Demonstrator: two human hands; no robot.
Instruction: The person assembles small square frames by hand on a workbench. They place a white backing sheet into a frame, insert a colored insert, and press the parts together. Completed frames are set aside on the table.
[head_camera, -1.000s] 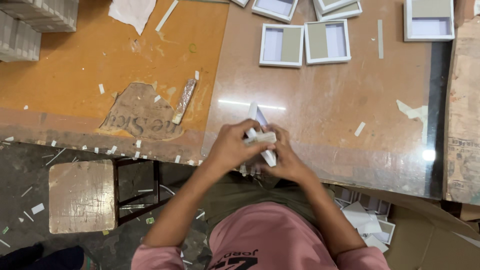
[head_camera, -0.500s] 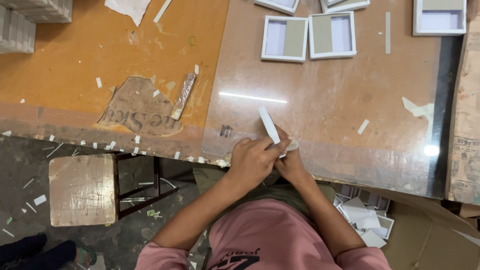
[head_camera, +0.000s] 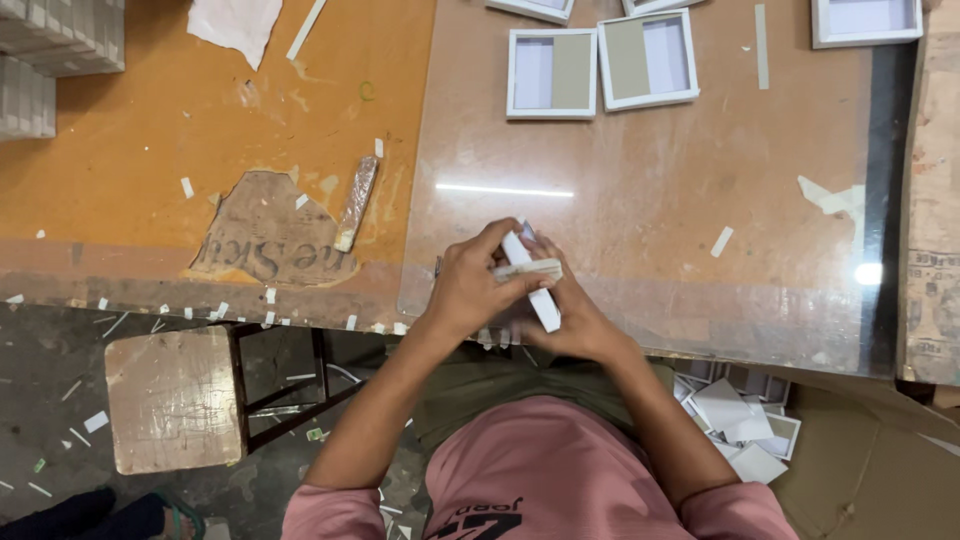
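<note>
Head view: your hands meet at lower centre.
Left hand (head_camera: 470, 290): fingers curled, pinching the white strip (head_camera: 530, 282).
Right hand (head_camera: 570, 315): cupped beneath, gripping it too.

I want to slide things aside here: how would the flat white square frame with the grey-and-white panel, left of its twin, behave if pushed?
The flat white square frame would probably slide rather than tip or roll, since it lies flat on the glossy sheet. It looks thin, so likely light, perhaps easily bent.
</note>
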